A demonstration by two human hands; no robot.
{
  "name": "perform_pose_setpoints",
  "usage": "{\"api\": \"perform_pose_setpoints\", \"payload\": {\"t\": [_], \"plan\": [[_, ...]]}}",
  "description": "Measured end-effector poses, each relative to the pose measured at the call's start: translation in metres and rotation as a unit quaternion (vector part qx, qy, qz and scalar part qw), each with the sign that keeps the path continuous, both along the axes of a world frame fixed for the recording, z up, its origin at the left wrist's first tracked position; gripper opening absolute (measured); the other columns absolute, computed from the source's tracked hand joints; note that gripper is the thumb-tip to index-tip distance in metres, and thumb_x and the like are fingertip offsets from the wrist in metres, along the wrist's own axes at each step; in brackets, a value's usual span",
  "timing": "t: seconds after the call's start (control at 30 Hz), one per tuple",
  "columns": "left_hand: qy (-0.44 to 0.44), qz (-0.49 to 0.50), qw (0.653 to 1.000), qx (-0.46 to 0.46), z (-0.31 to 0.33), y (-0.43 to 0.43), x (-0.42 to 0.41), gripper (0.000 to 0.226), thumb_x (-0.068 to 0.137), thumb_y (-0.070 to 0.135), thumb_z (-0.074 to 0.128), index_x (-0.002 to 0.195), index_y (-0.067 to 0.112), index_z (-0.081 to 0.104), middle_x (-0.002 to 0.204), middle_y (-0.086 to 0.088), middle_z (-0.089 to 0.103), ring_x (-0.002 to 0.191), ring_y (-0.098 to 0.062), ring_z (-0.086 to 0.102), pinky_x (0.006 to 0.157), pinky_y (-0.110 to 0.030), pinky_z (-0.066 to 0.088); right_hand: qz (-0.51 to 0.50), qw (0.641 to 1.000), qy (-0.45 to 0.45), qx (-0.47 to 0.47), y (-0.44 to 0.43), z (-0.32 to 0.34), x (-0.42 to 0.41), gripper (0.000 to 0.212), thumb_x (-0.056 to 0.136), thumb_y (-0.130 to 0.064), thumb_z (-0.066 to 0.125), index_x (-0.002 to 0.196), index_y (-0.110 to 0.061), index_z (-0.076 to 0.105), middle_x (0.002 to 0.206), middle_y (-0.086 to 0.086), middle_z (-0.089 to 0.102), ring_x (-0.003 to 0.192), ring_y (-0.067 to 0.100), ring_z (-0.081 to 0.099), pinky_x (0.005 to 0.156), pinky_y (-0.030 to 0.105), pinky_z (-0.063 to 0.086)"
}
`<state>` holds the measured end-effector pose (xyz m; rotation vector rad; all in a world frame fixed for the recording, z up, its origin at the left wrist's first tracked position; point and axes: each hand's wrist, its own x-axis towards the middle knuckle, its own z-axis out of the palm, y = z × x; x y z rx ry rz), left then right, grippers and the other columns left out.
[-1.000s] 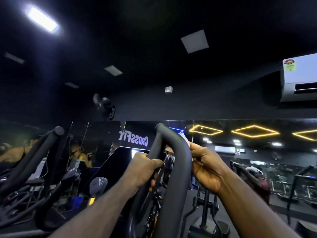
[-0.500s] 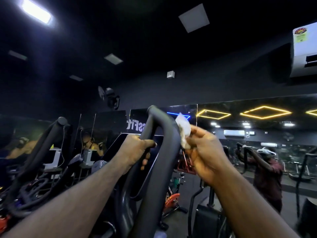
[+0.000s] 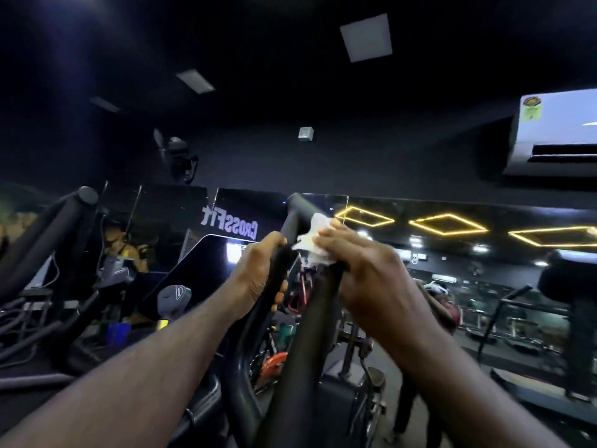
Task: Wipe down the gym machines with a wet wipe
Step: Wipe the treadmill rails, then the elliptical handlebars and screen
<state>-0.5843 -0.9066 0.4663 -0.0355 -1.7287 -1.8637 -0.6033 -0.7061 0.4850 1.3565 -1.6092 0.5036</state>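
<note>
Shifted leftward, the right hand (image 3: 365,273) clamps the wipe (image 3: 313,240) onto the black handlebar (image 3: 302,350) at frame centre; the left hand (image 3: 255,273) grips the same handlebar.

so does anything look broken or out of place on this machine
Nothing stands out. The left hand grips the black handlebar, and the right hand holds the bunched wet wipe against it. The backwards CrossFit lettering appears to be only a mirror reflection.

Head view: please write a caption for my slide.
Right hand holds a white wipe against the black machine handle while the left hand grips its other side.
</note>
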Motion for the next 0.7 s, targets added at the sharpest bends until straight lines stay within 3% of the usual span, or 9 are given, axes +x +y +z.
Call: {"api": "perform_pose_setpoints", "payload": {"t": [0.1,0.17,0.2,0.3,0.37,0.43,0.5,0.6,0.7], "plan": [[0.018,-0.001,1.0,0.015,-0.001,-0.004,-0.006,0.073,0.082,0.079,0.042,0.072,0.008,0.06,0.057,-0.016,0.055,0.042,-0.024,0.048,0.045,-0.027,0.039,-0.077,0.995,-0.028,0.057,-0.019,0.031,0.0,0.035,0.092,-0.003,0.064,0.123,-0.011,0.075,0.144,0.009,0.062,0.143,0.025,0.047,0.123,0.046,0.037],[0.025,-0.002,0.999,0.024,-0.001,-0.004,-0.009,0.084,0.081,0.088,0.037,0.069,0.008,0.062,0.055,-0.017,0.056,0.04,-0.025,0.05,0.044,-0.028,0.041,-0.132,0.986,0.056,0.083,-0.019,0.02,0.009,0.026,0.084,-0.004,0.069,0.109,-0.005,0.079,0.133,0.014,0.068,0.14,0.03,0.049,0.121,0.051,0.03],[0.029,-0.003,0.999,0.03,-0.001,-0.005,-0.011,0.089,0.077,0.093,0.037,0.069,0.009,0.063,0.055,-0.017,0.057,0.039,-0.026,0.051,0.044,-0.029,0.042,-0.16,0.979,0.086,0.089,-0.014,0.007,0.017,0.026,0.08,-0.007,0.074,0.106,-0.003,0.079,0.129,0.013,0.07,0.139,0.026,0.047,0.119,0.048,0.026],[0.055,-0.004,0.998,0.025,0.002,-0.008,-0.012,0.118,0.055,0.108,0.035,0.088,0.0,0.068,0.063,-0.021,0.06,0.044,-0.032,0.057,0.047,-0.039,0.047,-0.17,0.981,0.023,0.089,-0.004,-0.019,0.043,0.035,0.089,-0.003,0.074,0.125,-0.006,0.072,0.14,0.007,0.063,0.144,0.019,0.044,0.123,0.016,0.015],[0.055,0.005,0.998,-0.002,0.002,-0.01,-0.012,0.126,0.059,0.11,0.027,0.095,-0.004,0.069,0.071,-0.023,0.067,0.047,-0.035,0.063,0.048,-0.039,0.051,-0.164,0.981,0.034,0.101,-0.013,-0.005,0.044,0.019,0.091,-0.001,0.071,0.108,-0.008,0.075,0.119,0.003,0.071,0.115,0.015,0.065,0.116,0.01,0.031],[0.049,0.005,0.998,-0.027,0.001,-0.011,-0.009,0.116,0.073,0.105,0.019,0.086,0.0,0.068,0.068,-0.02,0.069,0.046,-0.032,0.065,0.047,-0.035,0.052,-0.153,0.98,0.058,0.11,-0.028,0.023,0.046,0.015,0.094,0.0,0.067,0.104,-0.009,0.074,0.109,-0.005,0.069,0.103,0.007,0.063,0.105,0.015,0.047],[0.055,0.015,0.998,-0.039,-0.001,-0.009,-0.003,0.106,0.083,0.098,0.016,0.089,0.005,0.067,0.064,-0.015,0.068,0.043,-0.026,0.064,0.046,-0.033,0.052,-0.19,0.963,0.115,0.155,-0.043,0.042,0.038,0.02,0.093,0.001,0.064,0.11,0.003,0.074,0.116,0.008,0.071,0.118,0.012,0.06,0.118,0.016,0.035],[0.05,0.025,0.996,-0.063,-0.001,-0.007,0.003,0.104,0.088,0.093,0.016,0.102,0.005,0.069,0.071,-0.014,0.071,0.046,-0.021,0.067,0.042,-0.035,0.053,-0.331,0.909,0.131,0.216,-0.044,0.037,0.021,0.045,0.101,-0.019,0.043,0.138,-0.001,0.061,0.149,0.015,0.056,0.15,0.033,0.039,0.128,0.044,0.027],[0.056,0.055,0.992,-0.103,-0.001,-0.009,0.005,0.099,0.094,0.087,0.012,0.115,0.007,0.068,0.079,-0.009,0.071,0.051,-0.017,0.068,0.042,-0.033,0.054,-0.341,0.924,0.065,0.162,-0.027,0.003,0.041,0.048,0.098,-0.014,0.061,0.146,-0.008,0.055,0.16,0.008,0.045,0.156,0.025,0.027,0.125,0.048,0.032]]}}
